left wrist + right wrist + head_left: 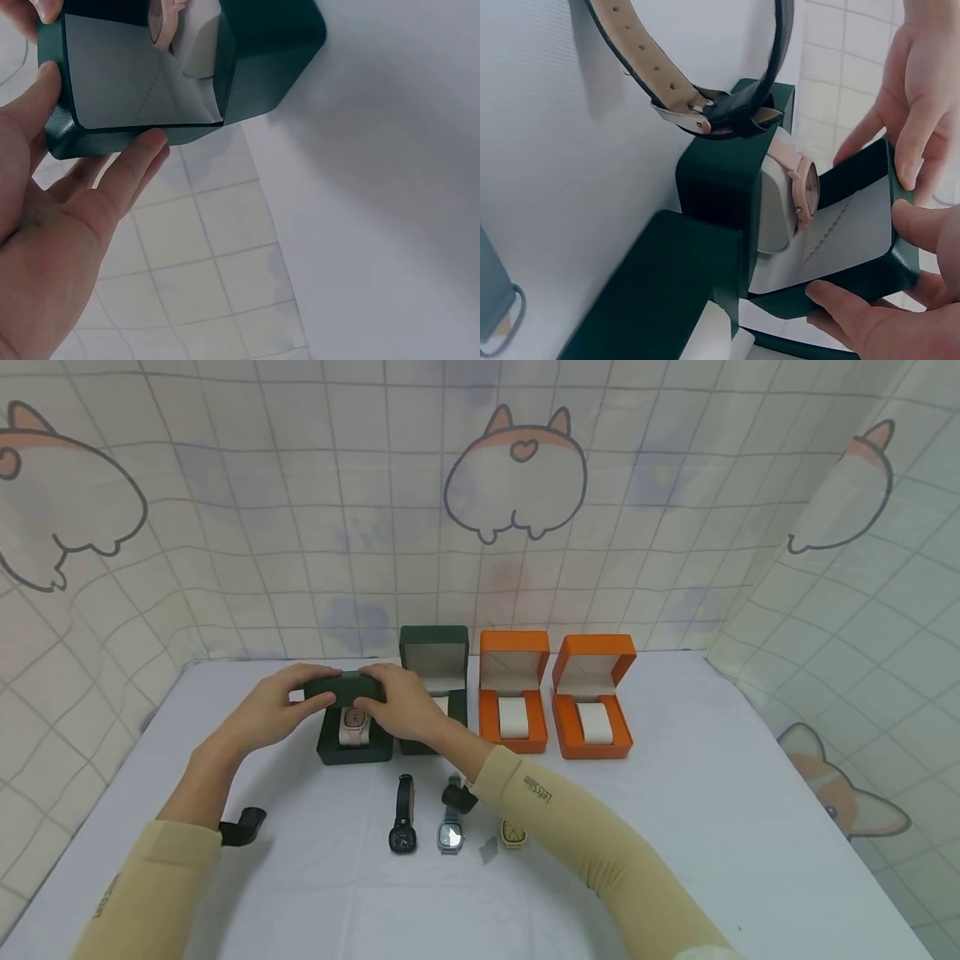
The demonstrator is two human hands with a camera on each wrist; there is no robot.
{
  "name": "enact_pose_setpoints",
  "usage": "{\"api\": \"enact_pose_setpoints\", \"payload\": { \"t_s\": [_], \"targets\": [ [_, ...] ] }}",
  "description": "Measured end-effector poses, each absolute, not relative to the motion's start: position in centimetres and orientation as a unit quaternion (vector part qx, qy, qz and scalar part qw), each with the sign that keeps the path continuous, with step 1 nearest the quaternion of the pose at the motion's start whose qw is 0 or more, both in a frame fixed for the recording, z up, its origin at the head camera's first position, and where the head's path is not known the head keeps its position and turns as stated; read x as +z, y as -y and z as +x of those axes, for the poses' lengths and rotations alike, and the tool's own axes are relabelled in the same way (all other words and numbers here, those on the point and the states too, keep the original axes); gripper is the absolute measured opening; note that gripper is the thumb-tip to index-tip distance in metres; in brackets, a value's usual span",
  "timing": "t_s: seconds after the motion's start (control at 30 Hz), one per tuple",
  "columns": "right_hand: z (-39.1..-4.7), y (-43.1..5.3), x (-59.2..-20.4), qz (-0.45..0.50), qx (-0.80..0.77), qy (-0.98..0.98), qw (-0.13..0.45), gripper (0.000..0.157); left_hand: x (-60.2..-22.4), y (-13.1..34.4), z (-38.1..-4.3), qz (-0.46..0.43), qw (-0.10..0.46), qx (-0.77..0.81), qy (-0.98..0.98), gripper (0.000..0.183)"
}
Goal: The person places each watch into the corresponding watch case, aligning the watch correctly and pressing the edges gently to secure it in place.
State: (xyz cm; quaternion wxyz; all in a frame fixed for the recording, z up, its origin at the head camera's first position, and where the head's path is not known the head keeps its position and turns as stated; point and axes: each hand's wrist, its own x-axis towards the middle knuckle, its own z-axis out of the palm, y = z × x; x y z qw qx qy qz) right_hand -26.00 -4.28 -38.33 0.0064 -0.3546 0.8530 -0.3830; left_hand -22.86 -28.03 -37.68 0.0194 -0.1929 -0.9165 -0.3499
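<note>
One dark-green square hinged box: raised lid pinched between fingers and thumbs of my left hand and right hand. Below both, inside: one pink-strapped watch. Rightward of my hands: two open orange boxes.

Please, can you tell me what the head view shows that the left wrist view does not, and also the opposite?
Only the head view shows two orange boxes, a second green box, and a black watch, a grey-blue watch and a yellow watch on the table.

Only the left wrist view shows the pale lining inside the held lid.

Both share the green box with the pink watch and the left grip on its lid.
</note>
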Motion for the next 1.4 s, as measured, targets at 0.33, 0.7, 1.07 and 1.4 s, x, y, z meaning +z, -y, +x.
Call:
{"api": "enact_pose_setpoints", "payload": {
  "t_s": [0.33,0.7,1.07,1.4],
  "targets": [
    [-25.78,4.26,-38.72,-0.353,-0.394,-0.849,0.000,0.045,-37.91,28.07,-22.76,-0.202,0.034,-0.350,0.914,0.043],
    [-25.36,4.23,-38.75,-0.346,-0.394,-0.852,-0.003,0.047,-38.21,28.00,-22.57,-0.201,0.039,-0.348,0.915,0.044],
    [-25.32,4.30,-39.03,-0.340,-0.394,-0.854,-0.004,0.049,-38.22,27.93,-22.44,-0.200,0.041,-0.346,0.916,0.044],
    [-25.22,4.28,-39.25,-0.346,-0.402,-0.847,-0.015,0.048,-38.34,27.80,-22.29,-0.203,0.044,-0.351,0.913,0.044]
  ]
}}
